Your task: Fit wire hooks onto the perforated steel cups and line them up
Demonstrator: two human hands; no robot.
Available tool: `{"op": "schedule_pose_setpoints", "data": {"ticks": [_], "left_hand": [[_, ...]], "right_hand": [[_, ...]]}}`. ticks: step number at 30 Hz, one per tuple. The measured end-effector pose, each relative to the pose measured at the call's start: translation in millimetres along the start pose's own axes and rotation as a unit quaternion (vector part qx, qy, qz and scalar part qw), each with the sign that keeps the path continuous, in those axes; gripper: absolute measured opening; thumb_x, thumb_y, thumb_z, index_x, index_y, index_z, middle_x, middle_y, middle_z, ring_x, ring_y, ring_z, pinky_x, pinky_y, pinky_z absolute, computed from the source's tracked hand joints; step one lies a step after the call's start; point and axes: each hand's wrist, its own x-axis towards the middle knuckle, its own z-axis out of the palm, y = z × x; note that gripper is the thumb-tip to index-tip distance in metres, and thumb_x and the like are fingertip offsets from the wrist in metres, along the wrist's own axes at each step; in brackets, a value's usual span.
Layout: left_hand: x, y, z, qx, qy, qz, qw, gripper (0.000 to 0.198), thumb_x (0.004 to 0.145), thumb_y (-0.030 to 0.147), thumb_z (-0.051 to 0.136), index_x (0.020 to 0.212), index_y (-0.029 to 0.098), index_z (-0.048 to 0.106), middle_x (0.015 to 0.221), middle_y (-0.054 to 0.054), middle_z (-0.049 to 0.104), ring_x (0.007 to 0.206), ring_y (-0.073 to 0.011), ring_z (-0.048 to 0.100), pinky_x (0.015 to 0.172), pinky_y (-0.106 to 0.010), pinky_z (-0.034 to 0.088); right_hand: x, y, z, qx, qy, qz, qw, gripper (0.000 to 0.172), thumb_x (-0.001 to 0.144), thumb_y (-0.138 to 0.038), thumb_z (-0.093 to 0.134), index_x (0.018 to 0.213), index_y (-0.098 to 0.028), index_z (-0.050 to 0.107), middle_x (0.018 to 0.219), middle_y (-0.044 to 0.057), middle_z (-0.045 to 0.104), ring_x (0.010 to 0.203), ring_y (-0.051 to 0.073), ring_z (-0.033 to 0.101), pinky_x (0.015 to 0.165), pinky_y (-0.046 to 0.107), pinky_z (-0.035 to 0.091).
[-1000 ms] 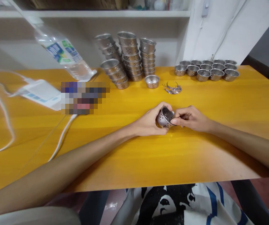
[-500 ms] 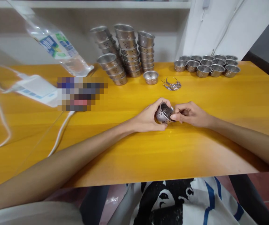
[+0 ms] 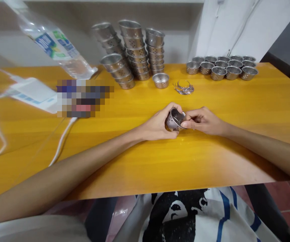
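Observation:
My left hand (image 3: 157,126) is wrapped round the side of a small perforated metal cup (image 3: 172,123), its thumb and fingers on opposite sides. The cup is tilted, with its mouth toward my right hand (image 3: 203,121). That hand is closed in a pinch at the cup's rim, its fingertips partly over the opening. What lies between those fingertips is too small and too covered to make out. Beyond both hands, a little pile of thin curved metal wires (image 3: 184,88) lies on the table. Beside the pile, a shallow metal cup (image 3: 160,81) stands upright.
Tall stacks of perforated cups (image 3: 135,50) stand at the back. Rows of single cups (image 3: 219,73) are at the back right. On the left are a tilted plastic bottle (image 3: 59,47), a white box-shaped device (image 3: 35,94) and a white cable (image 3: 63,143). The table (image 3: 140,168) is yellow.
The whole view has shifted slightly, so everything sits a bit higher and further left. Both hands keep the same hold on the cup, with hardly any visible movement.

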Motion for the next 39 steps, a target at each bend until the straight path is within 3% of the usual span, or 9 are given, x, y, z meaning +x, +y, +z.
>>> {"op": "schedule_pose_setpoints", "data": {"ticks": [6, 10, 12, 15, 21, 26, 31, 36, 39], "left_hand": [[-1.1, -1.0, 1.9, 0.018, 0.01, 0.016, 1.0, 0.057, 0.073, 0.021, 0.078, 0.122, 0.023, 0.051, 0.104, 0.0, 0.062, 0.08, -0.0133, 0.057, 0.073, -0.027, 0.048], [0.5, -11.1, 3.6, 0.037, 0.058, 0.058, 0.996, 0.063, 0.08, 0.027, 0.087, 0.134, 0.024, 0.055, 0.122, -0.007, 0.069, 0.102, -0.0219, 0.07, 0.091, -0.036, 0.058], [2.3, -16.3, 3.5, 0.052, 0.097, 0.106, 0.988, 0.067, 0.081, 0.031, 0.092, 0.138, 0.025, 0.058, 0.135, -0.011, 0.069, 0.121, -0.0283, 0.07, 0.106, -0.044, 0.057], [3.3, -18.1, 3.2, 0.122, 0.142, 0.161, 0.969, 0.07, 0.082, 0.031, 0.094, 0.144, 0.027, 0.061, 0.143, -0.012, 0.067, 0.133, -0.0325, 0.067, 0.118, -0.053, 0.053], [-1.1, -10.6, 9.0, 0.142, 0.128, 0.191, 0.963, 0.077, 0.094, 0.025, 0.083, 0.163, 0.031, 0.048, 0.152, -0.013, 0.063, 0.141, -0.0313, 0.065, 0.12, -0.053, 0.056], [-1.9, -12.3, 10.6, 0.177, 0.11, 0.159, 0.965, 0.067, 0.095, 0.018, 0.077, 0.157, 0.028, 0.052, 0.15, -0.013, 0.064, 0.126, -0.0281, 0.072, 0.115, -0.052, 0.06], [1.7, -24.9, 8.7, 0.105, 0.162, 0.099, 0.976, 0.054, 0.093, 0.01, 0.069, 0.145, 0.023, 0.057, 0.138, -0.014, 0.066, 0.12, -0.0248, 0.072, 0.102, -0.043, 0.065], [4.3, -30.1, 9.1, 0.089, 0.176, 0.084, 0.977, 0.041, 0.09, 0.006, 0.067, 0.128, 0.02, 0.061, 0.127, -0.012, 0.067, 0.114, -0.0223, 0.071, 0.099, -0.041, 0.065], [4.0, -29.3, 9.1, 0.096, 0.169, 0.084, 0.977, 0.039, 0.089, 0.006, 0.067, 0.124, 0.02, 0.061, 0.127, -0.012, 0.068, 0.11, -0.0219, 0.072, 0.099, -0.043, 0.065]], "right_hand": [[-1.2, 2.4, -2.8, 0.055, -0.005, -0.009, 0.998, 0.054, 0.098, -0.063, 0.077, 0.076, -0.018, 0.059, 0.068, -0.005, 0.049, 0.063, 0.008, 0.042, 0.058, 0.024, 0.032], [-2.7, 6.7, -4.5, 0.129, 0.086, 0.017, 0.988, 0.04, 0.095, -0.056, 0.084, 0.105, -0.02, 0.071, 0.083, -0.002, 0.062, 0.062, 0.008, 0.054, 0.051, 0.022, 0.04], [-2.1, 9.8, -3.6, 0.161, 0.141, 0.027, 0.976, 0.051, 0.086, -0.051, 0.094, 0.119, -0.024, 0.067, 0.098, -0.001, 0.063, 0.063, 0.007, 0.058, 0.049, 0.021, 0.045], [0.3, 13.9, -1.5, 0.182, 0.154, 0.059, 0.969, 0.061, 0.08, -0.048, 0.098, 0.122, -0.026, 0.059, 0.107, 0.0, 0.065, 0.063, 0.008, 0.064, 0.044, 0.02, 0.05], [1.8, 13.3, -0.4, 0.096, 0.133, 0.107, 0.981, 0.035, 0.083, -0.032, 0.088, 0.102, -0.021, 0.061, 0.07, -0.003, 0.068, 0.046, 0.01, 0.061, 0.037, 0.02, 0.046], [2.4, 13.8, -1.0, 0.06, 0.244, 0.132, 0.959, 0.028, 0.088, -0.041, 0.081, 0.097, -0.02, 0.066, 0.061, -0.003, 0.065, 0.035, 0.007, 0.048, 0.032, 0.02, 0.033], [12.8, 39.5, -38.8, 0.079, 0.371, 0.173, 0.909, 0.048, 0.089, -0.057, 0.084, 0.117, -0.024, 0.062, 0.059, -0.006, 0.062, 0.033, 0.011, 0.049, 0.028, 0.021, 0.024], [43.2, 75.1, -101.0, 0.053, 0.472, 0.21, 0.855, 0.036, 0.096, -0.047, 0.083, 0.101, -0.024, 0.056, 0.062, -0.001, 0.064, 0.047, 0.018, 0.066, 0.034, 0.022, 0.039], [65.3, 87.8, -118.5, 0.04, 0.505, 0.235, 0.829, 0.024, 0.099, -0.033, 0.078, 0.102, -0.022, 0.056, 0.065, 0.003, 0.068, 0.054, 0.021, 0.072, 0.042, 0.027, 0.052]]}}
